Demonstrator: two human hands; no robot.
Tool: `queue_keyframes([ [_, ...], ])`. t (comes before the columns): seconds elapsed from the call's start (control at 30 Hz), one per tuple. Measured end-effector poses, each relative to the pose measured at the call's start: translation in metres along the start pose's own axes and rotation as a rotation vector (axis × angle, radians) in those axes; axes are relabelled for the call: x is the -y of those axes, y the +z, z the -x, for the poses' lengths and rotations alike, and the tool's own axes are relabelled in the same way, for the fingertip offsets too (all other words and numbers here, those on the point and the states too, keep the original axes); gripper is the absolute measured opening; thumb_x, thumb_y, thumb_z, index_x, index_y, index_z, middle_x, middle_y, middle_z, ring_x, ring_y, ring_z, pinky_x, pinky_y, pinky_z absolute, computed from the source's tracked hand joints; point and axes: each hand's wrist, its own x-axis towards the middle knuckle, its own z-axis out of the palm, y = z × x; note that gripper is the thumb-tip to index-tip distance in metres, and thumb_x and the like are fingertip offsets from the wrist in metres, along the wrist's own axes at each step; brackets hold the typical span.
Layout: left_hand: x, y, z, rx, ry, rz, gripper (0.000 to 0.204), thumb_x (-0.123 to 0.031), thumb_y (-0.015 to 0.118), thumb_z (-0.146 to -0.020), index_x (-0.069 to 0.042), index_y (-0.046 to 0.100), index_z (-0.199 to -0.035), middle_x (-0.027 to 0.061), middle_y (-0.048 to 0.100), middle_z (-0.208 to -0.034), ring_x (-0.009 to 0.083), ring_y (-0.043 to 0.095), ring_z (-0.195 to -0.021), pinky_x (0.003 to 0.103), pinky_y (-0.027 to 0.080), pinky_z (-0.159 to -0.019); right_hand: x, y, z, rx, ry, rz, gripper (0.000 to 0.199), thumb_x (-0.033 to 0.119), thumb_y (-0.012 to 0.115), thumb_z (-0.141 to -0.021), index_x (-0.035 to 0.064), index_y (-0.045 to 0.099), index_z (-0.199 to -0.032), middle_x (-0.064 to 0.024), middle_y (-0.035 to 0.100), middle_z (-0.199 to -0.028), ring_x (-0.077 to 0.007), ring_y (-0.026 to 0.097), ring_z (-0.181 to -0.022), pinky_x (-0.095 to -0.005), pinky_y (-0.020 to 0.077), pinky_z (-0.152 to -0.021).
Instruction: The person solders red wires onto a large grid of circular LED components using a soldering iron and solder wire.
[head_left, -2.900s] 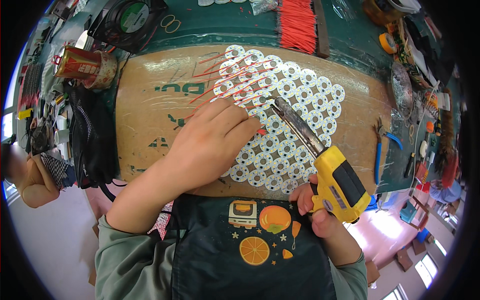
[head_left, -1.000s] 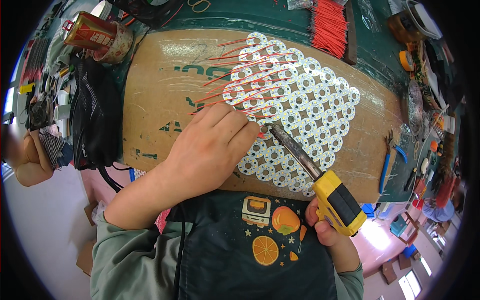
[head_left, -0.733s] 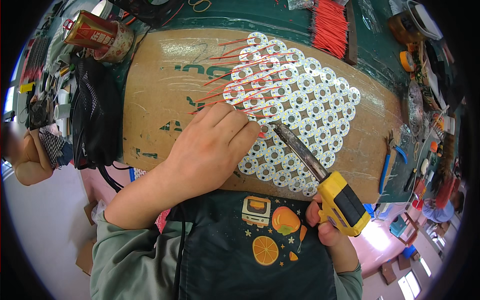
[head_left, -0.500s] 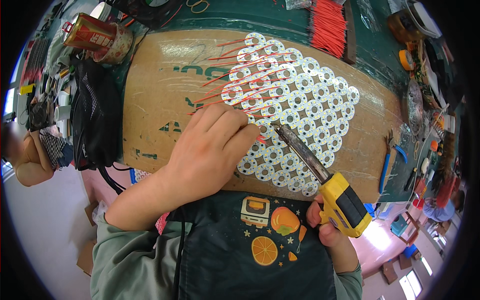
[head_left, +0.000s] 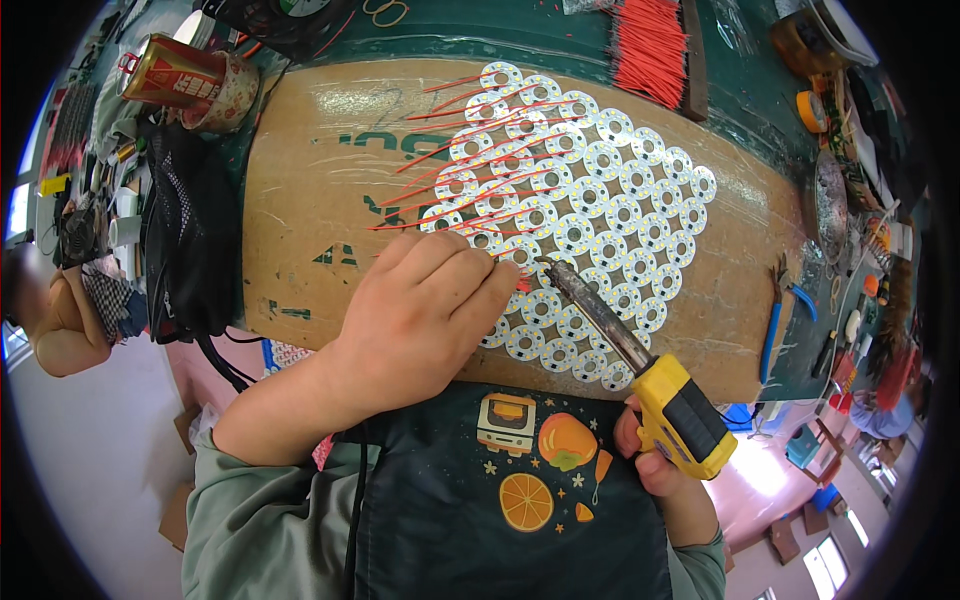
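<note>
My left hand (head_left: 425, 310) is closed over the left side of a sheet of round white LED boards (head_left: 624, 214), its fingertips pinching red wires, whose short red ends (head_left: 523, 284) show beside the index finger. Several thin red wires (head_left: 440, 152) fan out leftward from the boards above that hand. In my right hand (head_left: 645, 450) is a yellow and black soldering iron (head_left: 685, 415). Its dark metal tip touches or hovers just over a board beside my left fingertips; contact is hard to make out. The boards lie on a brown cardboard sheet (head_left: 300, 200).
A bundle of red wires (head_left: 650, 50) lies at the far side. Blue-handled pliers (head_left: 772, 330) rest at the right, with orange tape (head_left: 811, 112) beyond. A red can (head_left: 172, 75) leans in a cup at the far left, near a black bag (head_left: 190, 220). Another person (head_left: 60, 310) sits at left.
My left hand, pinching the wires, has shifted slightly toward me, and the iron's tip has moved with it, a little left and nearer. The boards appear slightly further left.
</note>
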Motion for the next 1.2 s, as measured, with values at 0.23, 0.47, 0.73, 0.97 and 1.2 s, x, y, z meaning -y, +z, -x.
queue_keyframes([
  [0.23, -0.0036, -0.0028, -0.0031, 0.101, -0.039, 0.003, 0.034, -0.006, 0.068, -0.074, -0.003, 0.071, -0.107, 0.0057, 0.064, -0.096, 0.0241, 0.064, -0.09, 0.037, 0.049, -0.079, -0.0047, -0.0038, 0.0035, 0.015, 0.017, 0.082, 0.025, 0.026, 0.079, -0.081, 0.0067, 0.063, -0.081, -0.0051, 0.06, -0.071, -0.0221, 0.058, -0.06, -0.033, 0.0445, -0.055],
  [0.47, -0.0042, -0.0023, -0.0036, 0.118, -0.054, -0.003, 0.032, -0.006, 0.067, -0.075, -0.003, 0.07, -0.108, 0.0064, 0.065, -0.099, 0.0253, 0.064, -0.092, 0.038, 0.05, -0.083, -0.0059, -0.0108, 0.0033, 0.086, 0.036, 0.226, 0.026, 0.028, 0.078, -0.082, 0.0084, 0.061, -0.079, -0.0054, 0.059, -0.071, -0.0246, 0.058, -0.06, -0.0348, 0.0447, -0.054],
  [0.73, -0.0051, -0.0035, -0.0039, 0.137, -0.063, -0.007, 0.033, -0.006, 0.067, -0.076, -0.003, 0.07, -0.108, 0.0069, 0.065, -0.1, 0.0255, 0.064, -0.094, 0.038, 0.05, -0.084, -0.005, -0.0091, 0.0002, 0.099, -0.012, 0.255, 0.026, 0.028, 0.077, -0.083, 0.0091, 0.06, -0.078, -0.0057, 0.058, -0.07, -0.0266, 0.058, -0.06, -0.0358, 0.0446, -0.054],
  [0.97, -0.004, -0.0008, -0.0028, 0.112, -0.057, -0.001, 0.032, -0.006, 0.067, -0.076, -0.003, 0.07, -0.108, 0.0072, 0.065, -0.1, 0.0257, 0.064, -0.094, 0.038, 0.05, -0.084, -0.0032, -0.0061, 0.0017, 0.075, -0.024, 0.385, 0.028, 0.035, 0.074, -0.085, 0.0128, 0.06, -0.075, -0.0038, 0.059, -0.069, -0.0274, 0.059, -0.061, -0.0374, 0.0448, -0.053],
  [1.2, -0.0048, -0.0019, -0.0035, 0.106, -0.06, -0.008, 0.031, -0.006, 0.067, -0.076, -0.003, 0.07, -0.107, 0.0072, 0.064, -0.1, 0.0259, 0.063, -0.093, 0.038, 0.051, -0.084, -0.0033, -0.0083, 0.0024, 0.121, -0.015, 0.526, 0.037, 0.046, 0.073, -0.085, 0.0153, 0.059, -0.072, -0.0024, 0.058, -0.068, -0.0277, 0.059, -0.059, -0.0386, 0.0437, -0.052],
])
